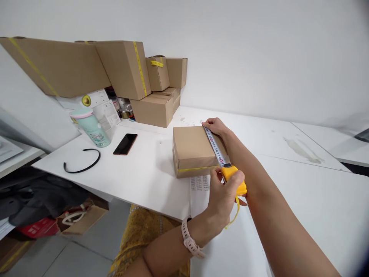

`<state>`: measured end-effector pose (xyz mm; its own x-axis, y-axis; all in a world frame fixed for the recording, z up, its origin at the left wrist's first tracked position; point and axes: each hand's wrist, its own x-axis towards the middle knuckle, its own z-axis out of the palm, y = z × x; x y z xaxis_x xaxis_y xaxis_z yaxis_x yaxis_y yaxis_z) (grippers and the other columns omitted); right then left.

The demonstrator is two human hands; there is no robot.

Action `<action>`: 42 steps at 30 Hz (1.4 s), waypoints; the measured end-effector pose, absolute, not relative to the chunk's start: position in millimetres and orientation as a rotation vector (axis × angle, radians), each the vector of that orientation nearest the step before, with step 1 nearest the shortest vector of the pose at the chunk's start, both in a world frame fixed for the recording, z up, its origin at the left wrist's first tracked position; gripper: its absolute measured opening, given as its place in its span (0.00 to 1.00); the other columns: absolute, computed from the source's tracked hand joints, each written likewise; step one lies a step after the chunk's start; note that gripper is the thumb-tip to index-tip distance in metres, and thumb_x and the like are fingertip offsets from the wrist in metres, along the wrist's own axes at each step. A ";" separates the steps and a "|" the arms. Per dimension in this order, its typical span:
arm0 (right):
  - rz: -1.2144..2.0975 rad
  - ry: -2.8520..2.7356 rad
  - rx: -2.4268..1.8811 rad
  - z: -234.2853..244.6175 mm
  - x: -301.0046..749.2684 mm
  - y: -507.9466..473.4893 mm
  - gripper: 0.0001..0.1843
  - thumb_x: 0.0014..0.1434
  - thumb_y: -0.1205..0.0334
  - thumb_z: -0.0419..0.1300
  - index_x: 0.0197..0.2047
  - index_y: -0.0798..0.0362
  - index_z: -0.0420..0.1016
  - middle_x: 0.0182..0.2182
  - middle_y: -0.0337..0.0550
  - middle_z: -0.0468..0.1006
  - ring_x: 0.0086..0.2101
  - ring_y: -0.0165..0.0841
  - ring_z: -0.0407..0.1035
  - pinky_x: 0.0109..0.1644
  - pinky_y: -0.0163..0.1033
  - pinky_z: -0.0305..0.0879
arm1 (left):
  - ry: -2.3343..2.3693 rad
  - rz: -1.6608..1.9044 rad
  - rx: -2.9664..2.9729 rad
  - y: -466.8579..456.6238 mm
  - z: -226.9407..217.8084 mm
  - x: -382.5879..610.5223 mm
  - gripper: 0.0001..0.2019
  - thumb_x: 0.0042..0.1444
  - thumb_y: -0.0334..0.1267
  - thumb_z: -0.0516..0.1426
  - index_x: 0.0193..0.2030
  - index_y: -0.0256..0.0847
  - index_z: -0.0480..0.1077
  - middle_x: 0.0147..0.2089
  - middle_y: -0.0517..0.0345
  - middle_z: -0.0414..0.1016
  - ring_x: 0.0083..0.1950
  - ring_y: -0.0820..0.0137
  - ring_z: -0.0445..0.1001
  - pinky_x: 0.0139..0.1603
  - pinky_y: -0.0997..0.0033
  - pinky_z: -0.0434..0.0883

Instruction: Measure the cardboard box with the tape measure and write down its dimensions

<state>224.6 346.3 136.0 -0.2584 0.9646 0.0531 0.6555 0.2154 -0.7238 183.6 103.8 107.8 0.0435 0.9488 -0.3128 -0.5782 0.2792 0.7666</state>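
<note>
A closed cardboard box with a yellow strip along its near side sits on the white table. Across its top runs the pulled-out metal blade of a yellow tape measure. My left hand, wearing a pink-banded watch on the wrist, is closed round the tape measure's case at the box's near right edge. At the far edge, my right hand pinches the end of the blade, its fingertips against the box. My right forearm hides part of the box's right side. A sheet with handwritten rows lies partly under the box.
Several cardboard boxes are stacked at the back left. In front of them are a mint-green tumbler, a dark phone and a black headband. A white wall rises behind the table.
</note>
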 end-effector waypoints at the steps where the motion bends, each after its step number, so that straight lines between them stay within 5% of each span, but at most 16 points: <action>1: 0.834 -1.993 -1.493 134.7 224.6 349.1 0.16 0.60 0.50 0.62 0.28 0.50 0.64 0.23 0.38 0.67 0.26 0.31 0.58 0.34 0.40 0.59 | 0.924 1.245 0.501 103.7 107.1 184.0 0.22 0.50 0.46 0.65 0.45 0.42 0.61 0.45 0.57 0.70 0.28 0.76 0.75 0.20 0.77 0.70; 10: 0.873 -1.959 -1.383 123.4 227.1 371.6 0.17 0.61 0.47 0.61 0.28 0.50 0.69 0.28 0.40 0.73 0.31 0.33 0.63 0.41 0.42 0.64 | 0.918 1.201 0.532 109.1 107.5 171.3 0.25 0.46 0.50 0.67 0.43 0.43 0.62 0.42 0.58 0.70 0.26 0.74 0.75 0.24 0.72 0.71; 17: 0.617 -1.690 -1.436 123.4 306.8 348.0 0.26 0.63 0.37 0.57 0.50 0.51 0.77 0.51 0.53 0.79 0.49 0.43 0.71 0.56 0.49 0.65 | 0.981 1.407 0.917 97.3 66.1 102.2 0.27 0.48 0.47 0.69 0.51 0.44 0.65 0.45 0.57 0.72 0.40 0.69 0.73 0.37 0.68 0.77; 23: 0.773 -1.818 -1.615 89.0 353.5 282.4 0.40 0.62 0.29 0.52 0.67 0.45 0.68 0.49 0.53 0.78 0.39 0.39 0.73 0.46 0.48 0.70 | 1.279 1.676 1.173 111.6 37.3 43.0 0.28 0.52 0.46 0.67 0.56 0.48 0.61 0.55 0.53 0.71 0.44 0.69 0.74 0.43 0.68 0.76; 30: 0.808 -1.727 -1.595 87.8 335.3 248.6 0.33 0.64 0.37 0.56 0.64 0.48 0.71 0.47 0.51 0.79 0.38 0.38 0.72 0.42 0.45 0.72 | 1.199 1.719 1.152 148.5 53.2 19.2 0.30 0.47 0.50 0.68 0.53 0.46 0.62 0.53 0.52 0.74 0.46 0.66 0.75 0.39 0.69 0.76; 38: 0.559 -1.653 -1.317 118.6 295.6 248.6 0.19 0.64 0.45 0.56 0.44 0.51 0.80 0.44 0.50 0.81 0.43 0.41 0.72 0.50 0.48 0.69 | 0.883 1.315 1.020 98.7 87.3 51.2 0.22 0.49 0.49 0.65 0.47 0.43 0.67 0.45 0.53 0.76 0.38 0.66 0.75 0.34 0.63 0.79; 42: 0.495 -1.756 -1.369 116.4 281.0 266.0 0.18 0.66 0.52 0.52 0.46 0.51 0.79 0.51 0.50 0.80 0.49 0.44 0.71 0.58 0.51 0.65 | 0.927 1.195 0.911 97.5 93.5 58.8 0.21 0.48 0.51 0.65 0.41 0.39 0.69 0.43 0.52 0.75 0.34 0.69 0.73 0.32 0.64 0.79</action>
<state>281.0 266.0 116.4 -0.0573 0.9279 0.3685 0.5988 0.3273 -0.7310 58.8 97.5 93.5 0.1241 0.9874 -0.0984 -0.3401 0.1355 0.9306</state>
